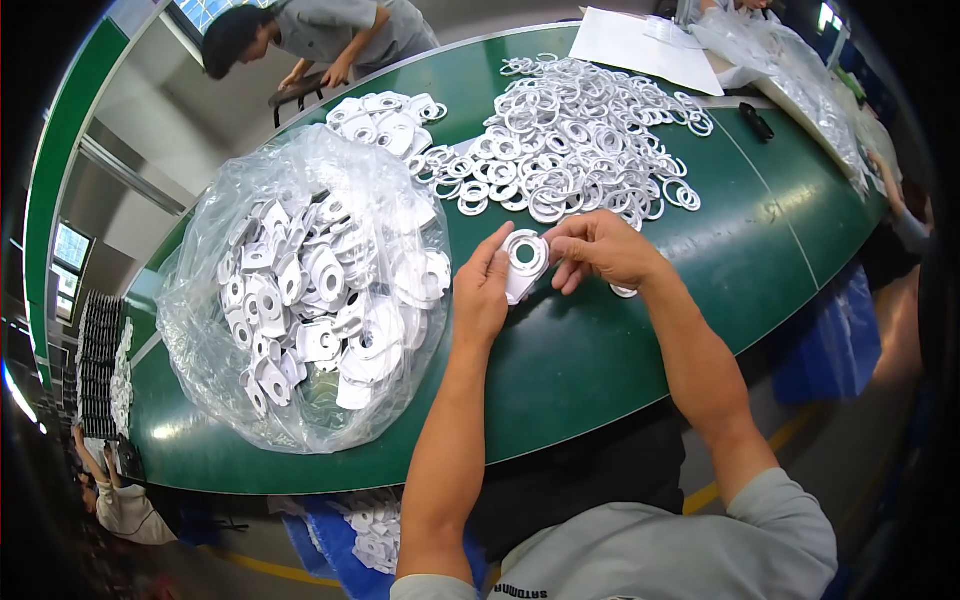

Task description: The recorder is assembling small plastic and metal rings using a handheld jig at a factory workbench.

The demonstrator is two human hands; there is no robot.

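Over the table's near side, my left hand (484,287) grips a white plastic part (517,288), thumb along its left edge. The part is a flat plate with a round end, held upright and facing me. A white ring (526,252) sits at the round end, around a hole that shows the green table behind. My right hand (603,250) is closed from the right, its bent fingers pinching at the part's right rim; the fingertips partly hide the contact. Just beyond my hands lies a wide heap of loose white rings (570,140).
Left of my hands, a large clear plastic bag (400,200) holds many white plates. More white plates (385,120) lie behind it on the green table (560,390). A white sheet (640,50) and a black object (757,122) are at the far right. Another person (330,40) leans over across the table.
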